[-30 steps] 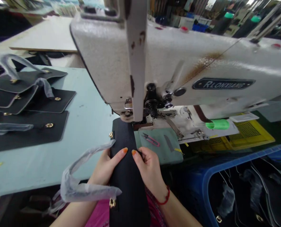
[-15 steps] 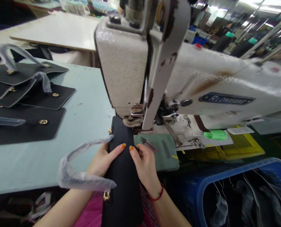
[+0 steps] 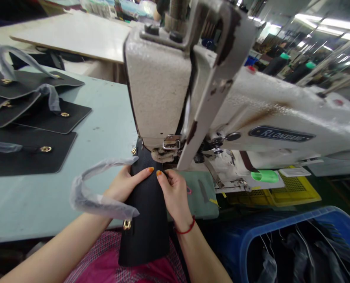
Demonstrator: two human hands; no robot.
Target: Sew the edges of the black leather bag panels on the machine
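Note:
A black bag panel (image 3: 145,220) runs from my lap up under the head of a white sewing machine (image 3: 159,90). Its plastic-wrapped handle (image 3: 89,196) loops out to the left, joined by gold rings (image 3: 127,225). My left hand (image 3: 124,184) grips the panel's left side, thumb on top and fingers hidden beneath. On the right edge, my right hand (image 3: 175,192) pinches the panel with the thumb on top and fingers curled. Both thumbs lie close together, just below the presser area. The needle is hidden behind the machine head.
More black panels with wrapped handles (image 3: 30,147) lie on the pale table (image 3: 104,118) at left. A blue basket (image 3: 245,239) holding dark pieces stands at lower right. Behind it are a yellow crate (image 3: 299,190) and a green tube (image 3: 265,176).
The panel has moved farther up under the machine head, with both hands going along, and its near end now shows over my lap. The small snips beside my right hand are now mostly covered.

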